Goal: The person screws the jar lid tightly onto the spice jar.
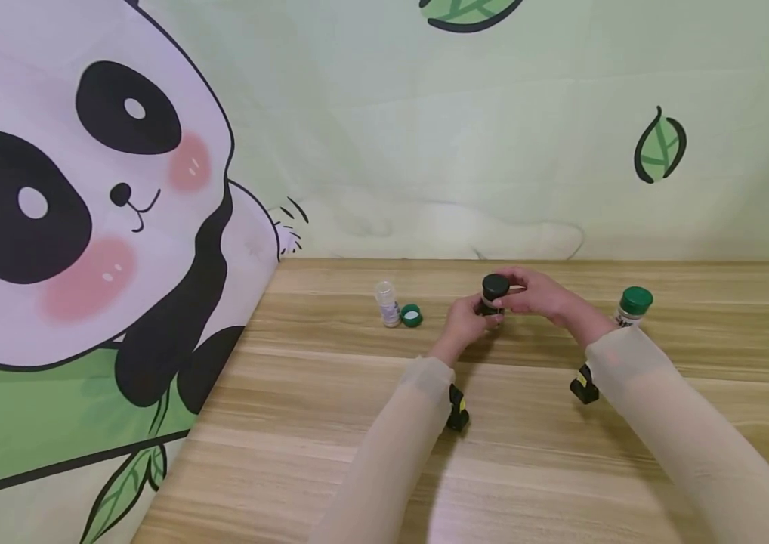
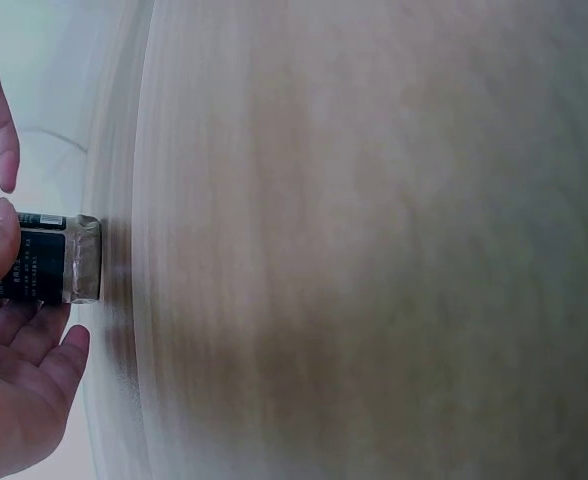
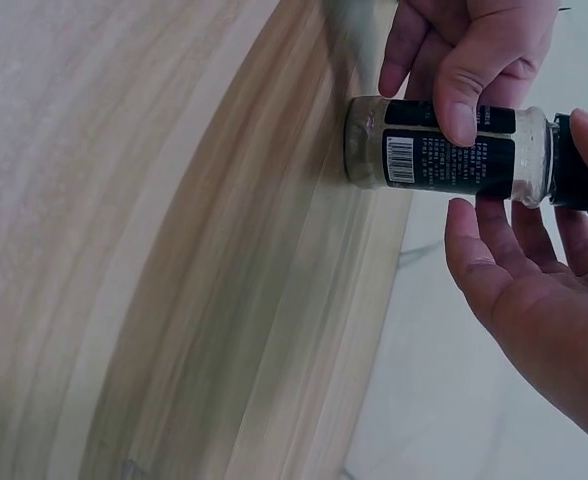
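A glass spice jar (image 3: 474,168) with a black label and barcode is held above the table by both hands. My left hand (image 1: 464,325) grips its body, with the thumb over the label in the right wrist view. On the jar's black cap (image 1: 495,285) are the thumb and fingers of my right hand (image 1: 541,293). The cap sits on the neck of the jar. Seen from the left wrist, the jar's glass base (image 2: 84,258) stands out past the left hand (image 2: 24,400).
Left of the hands, a small clear bottle (image 1: 387,306) stands uncapped beside a green cap (image 1: 411,316) lying inside up. A green-lidded jar (image 1: 634,302) is behind the right forearm. The wooden table (image 1: 330,423) meets a panda-printed cloth (image 1: 371,151) at the back.
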A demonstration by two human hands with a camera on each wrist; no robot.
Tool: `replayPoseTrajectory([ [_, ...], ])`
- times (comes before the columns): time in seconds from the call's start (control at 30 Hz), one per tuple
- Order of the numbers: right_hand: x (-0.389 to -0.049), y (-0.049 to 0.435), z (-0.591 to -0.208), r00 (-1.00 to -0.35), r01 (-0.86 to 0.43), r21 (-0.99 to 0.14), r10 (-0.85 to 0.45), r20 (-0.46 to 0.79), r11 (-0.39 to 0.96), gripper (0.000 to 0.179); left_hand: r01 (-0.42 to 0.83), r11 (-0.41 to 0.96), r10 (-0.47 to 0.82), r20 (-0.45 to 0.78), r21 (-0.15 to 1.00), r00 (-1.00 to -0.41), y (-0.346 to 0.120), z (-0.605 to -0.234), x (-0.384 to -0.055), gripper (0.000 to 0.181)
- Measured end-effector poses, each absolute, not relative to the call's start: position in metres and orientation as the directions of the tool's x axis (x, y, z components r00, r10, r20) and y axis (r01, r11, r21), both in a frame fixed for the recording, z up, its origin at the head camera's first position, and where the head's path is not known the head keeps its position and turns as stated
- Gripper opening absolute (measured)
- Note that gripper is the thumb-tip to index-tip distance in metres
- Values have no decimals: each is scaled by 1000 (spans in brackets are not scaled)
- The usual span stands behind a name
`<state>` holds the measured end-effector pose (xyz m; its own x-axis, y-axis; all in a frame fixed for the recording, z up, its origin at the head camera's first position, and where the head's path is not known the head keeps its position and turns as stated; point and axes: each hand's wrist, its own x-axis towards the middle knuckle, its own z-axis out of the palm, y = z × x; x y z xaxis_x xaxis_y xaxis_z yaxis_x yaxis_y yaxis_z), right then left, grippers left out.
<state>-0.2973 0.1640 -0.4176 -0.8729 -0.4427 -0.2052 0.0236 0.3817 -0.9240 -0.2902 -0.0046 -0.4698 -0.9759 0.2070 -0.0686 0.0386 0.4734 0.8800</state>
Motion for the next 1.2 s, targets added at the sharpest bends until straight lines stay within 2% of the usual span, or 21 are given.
replayPoseTrajectory([
  [0.7,-290,157,-422,-917,14,-926,-364,-163,378,57,43,457,215,-63,889,-974,-4,-469,-290,36],
  [1.2,-285,151,-425,-941,46,-934,-299,-160,355,65,64,480,210,-44,875,-977,-4,-470,-291,35],
])
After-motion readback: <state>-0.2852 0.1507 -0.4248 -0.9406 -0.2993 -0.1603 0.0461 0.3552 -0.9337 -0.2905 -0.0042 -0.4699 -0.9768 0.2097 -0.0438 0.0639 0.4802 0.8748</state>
